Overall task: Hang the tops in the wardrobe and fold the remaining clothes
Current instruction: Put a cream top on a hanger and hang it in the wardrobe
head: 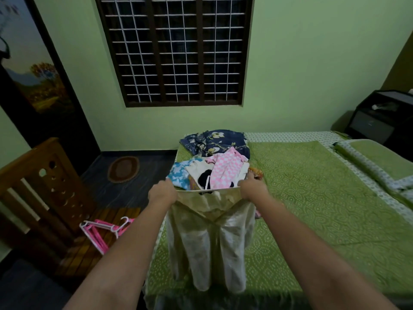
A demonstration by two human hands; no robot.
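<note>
1. Nearest, a pale cream pair of trousers point(210, 240) hangs over the bed point(312, 198), its legs trailing back toward the person, its waistband stretched taut between the two hands. The left hand point(162, 193) grips one end of the waistband with curled fingers; the right hand point(252, 189) grips the other end the same way. This looks like the opening of a fold, with the garment held up and spread and no crease made yet.

2. Below and to the outside of the left hand, a bunch of pink hangers point(105, 231) lies on a wooden surface beside the bed. None carries a garment, so the hanging part seems not to have begun, at least for what shows here.

3. Just beyond both hands sits a loose pile of clothes point(212, 168): a blue star-print piece point(178, 175) near the left hand, a pink checked piece point(225, 171) near the right, and something cream and black between them. All are crumpled, none folded.

4. Farther past the pile lies a dark navy floral garment point(214, 142), also unfolded.

5. No folded stack shows on the bed, and the wardrobe is not clearly in view, so I judge the task to be at an early stage: sorting, hanging and nearly all folding remain.
</note>
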